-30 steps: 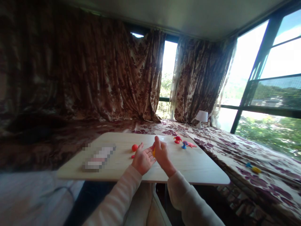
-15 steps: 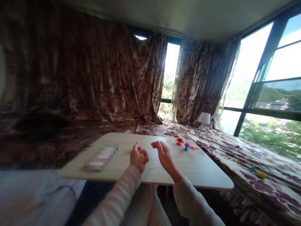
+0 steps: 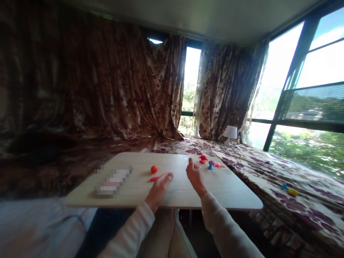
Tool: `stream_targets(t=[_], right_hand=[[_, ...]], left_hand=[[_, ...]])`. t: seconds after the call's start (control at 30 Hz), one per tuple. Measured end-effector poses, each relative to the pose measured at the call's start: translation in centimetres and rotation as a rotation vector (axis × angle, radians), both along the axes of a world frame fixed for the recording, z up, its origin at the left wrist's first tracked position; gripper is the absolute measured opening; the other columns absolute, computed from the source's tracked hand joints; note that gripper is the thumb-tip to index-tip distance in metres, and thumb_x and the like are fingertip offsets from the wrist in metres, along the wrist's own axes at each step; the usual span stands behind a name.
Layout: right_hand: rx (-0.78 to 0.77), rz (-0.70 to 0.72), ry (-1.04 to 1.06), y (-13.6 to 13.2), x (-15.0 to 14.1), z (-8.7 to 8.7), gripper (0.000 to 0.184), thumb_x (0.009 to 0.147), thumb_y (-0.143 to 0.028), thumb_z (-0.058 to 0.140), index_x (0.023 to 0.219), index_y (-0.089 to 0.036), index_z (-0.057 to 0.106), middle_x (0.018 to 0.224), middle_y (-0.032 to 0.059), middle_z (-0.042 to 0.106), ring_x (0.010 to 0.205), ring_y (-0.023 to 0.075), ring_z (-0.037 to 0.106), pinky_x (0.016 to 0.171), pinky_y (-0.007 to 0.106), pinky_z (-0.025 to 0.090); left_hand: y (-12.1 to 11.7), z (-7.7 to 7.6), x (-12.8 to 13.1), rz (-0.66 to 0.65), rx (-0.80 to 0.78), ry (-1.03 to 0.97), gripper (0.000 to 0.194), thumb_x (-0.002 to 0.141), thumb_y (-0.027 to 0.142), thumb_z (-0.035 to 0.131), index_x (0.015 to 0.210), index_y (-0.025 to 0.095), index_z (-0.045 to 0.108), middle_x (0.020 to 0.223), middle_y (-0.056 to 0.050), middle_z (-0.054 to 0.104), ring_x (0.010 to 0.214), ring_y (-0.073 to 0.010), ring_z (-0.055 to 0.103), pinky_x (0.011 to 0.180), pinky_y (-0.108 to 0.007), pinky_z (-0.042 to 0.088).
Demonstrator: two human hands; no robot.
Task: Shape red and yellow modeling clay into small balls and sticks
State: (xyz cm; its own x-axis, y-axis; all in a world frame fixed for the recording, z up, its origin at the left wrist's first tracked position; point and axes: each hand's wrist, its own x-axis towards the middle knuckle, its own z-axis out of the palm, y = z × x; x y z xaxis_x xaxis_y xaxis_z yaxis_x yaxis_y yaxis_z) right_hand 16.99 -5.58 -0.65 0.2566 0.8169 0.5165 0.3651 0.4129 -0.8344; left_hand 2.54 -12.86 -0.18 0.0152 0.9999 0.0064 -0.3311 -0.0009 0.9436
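My left hand (image 3: 161,184) is low over the white table (image 3: 139,195), its fingers stretched out to the right. No object shows in it. Just beyond it lie an orange-red ball (image 3: 154,169) and a short red stick-like piece (image 3: 154,178), partly near the hand's back. My right hand (image 3: 195,174) has its fingers curled in and thumb on top; whatever they enclose is hidden. Close to its right are a red toy figure (image 3: 203,159), a blue toy with a patterned top (image 3: 211,165) and a flat pink-red toy (image 3: 219,165).
A blurred-out flat item (image 3: 114,182) lies on the table's left side. On the flower-patterned cover (image 3: 258,172) to the right rest a blue-and-yellow toy (image 3: 291,191) and, farther back, a white lamp (image 3: 230,133). Curtains and windows line the back.
My left hand has turned and opened; the yellow thing in it is out of sight. The ball and red piece now show. My right hand has moved right and its fingers have curled.
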Motion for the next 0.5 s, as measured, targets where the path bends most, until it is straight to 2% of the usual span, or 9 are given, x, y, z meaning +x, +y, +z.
stream_targets(t=[0.07, 0.17, 0.23, 0.3, 0.37, 0.43, 0.5], right_hand=[[-0.038, 0.053, 0.118, 0.3, 0.1, -0.8, 0.056, 0.084, -0.056, 0.033, 0.041, -0.022, 0.037, 0.036, -0.004, 0.038, 0.034, 0.009, 0.036, 0.039, 0.024, 0.027], [-0.148, 0.287, 0.282, 0.0, -1.1, -1.4, 0.041, 0.081, -0.052, 0.038, 0.056, -0.02, 0.044, 0.039, -0.0078, 0.039, 0.031, 0.0079, 0.035, 0.035, 0.022, 0.026], [-0.213, 0.458, 0.35, -0.3, -2.3, -1.6, 0.03, 0.079, -0.047, 0.042, 0.074, -0.019, 0.051, 0.045, -0.0083, 0.045, 0.034, 0.009, 0.044, 0.038, 0.021, 0.032], [-0.234, 0.563, 0.318, -0.4, -3.2, -2.1, 0.028, 0.078, -0.042, 0.045, 0.088, -0.018, 0.054, 0.054, -0.0057, 0.053, 0.044, 0.0114, 0.055, 0.046, 0.022, 0.039], [-0.197, 0.567, 0.155, -0.3, -3.4, -3.0, 0.024, 0.079, -0.036, 0.044, 0.088, -0.017, 0.057, 0.059, -0.0024, 0.058, 0.055, 0.0131, 0.059, 0.054, 0.025, 0.043], [-0.084, 0.472, -0.082, -0.2, -3.1, -3.8, 0.02, 0.08, -0.026, 0.042, 0.083, -0.017, 0.06, 0.062, -0.0004, 0.061, 0.064, 0.0143, 0.059, 0.065, 0.028, 0.044], [0.027, 0.347, -0.286, -0.6, -2.2, -4.4, 0.023, 0.081, -0.019, 0.038, 0.086, -0.018, 0.061, 0.066, 0.0012, 0.064, 0.075, 0.016, 0.058, 0.074, 0.03, 0.043]], left_hand=[[-0.2, -2.1, -0.7, 0.067, 0.176, 0.304, 0.035, 0.062, 0.035, 0.072, 0.091, 0.015, 0.066, 0.104, -0.012, 0.065, 0.109, -0.0278, 0.053, 0.098, -0.035, 0.035], [-0.9, -4.2, -1.4, -0.027, 0.397, 0.88, 0.054, 0.056, 0.042, 0.073, 0.103, 0.019, 0.063, 0.126, -0.014, 0.054, 0.124, -0.0322, 0.04, 0.108, -0.043, 0.021], [-1.2, -5.0, -1.6, -0.073, 0.472, 1.201, 0.071, 0.051, 0.041, 0.074, 0.116, 0.02, 0.055, 0.135, -0.014, 0.046, 0.129, -0.0334, 0.032, 0.11, -0.048, 0.015], [-1.2, -5.5, -1.6, -0.047, 0.496, 1.412, 0.076, 0.055, 0.036, 0.069, 0.125, 0.018, 0.046, 0.138, -0.015, 0.042, 0.131, -0.0318, 0.029, 0.11, -0.048, 0.014], [-1.1, -5.9, -1.6, 0.014, 0.509, 1.518, 0.072, 0.062, 0.029, 0.06, 0.13, 0.017, 0.04, 0.139, -0.014, 0.04, 0.131, -0.0283, 0.029, 0.11, -0.045, 0.015], [-1.0, -6.3, -1.5, 0.058, 0.524, 1.562, 0.068, 0.065, 0.023, 0.054, 0.131, 0.017, 0.038, 0.14, -0.011, 0.04, 0.131, -0.0253, 0.029, 0.111, -0.042, 0.015], [-0.9, -6.5, -1.3, 0.084, 0.529, 1.575, 0.066, 0.066, 0.021, 0.05, 0.131, 0.017, 0.039, 0.14, -0.01, 0.04, 0.13, -0.0244, 0.03, 0.111, -0.04, 0.015]])
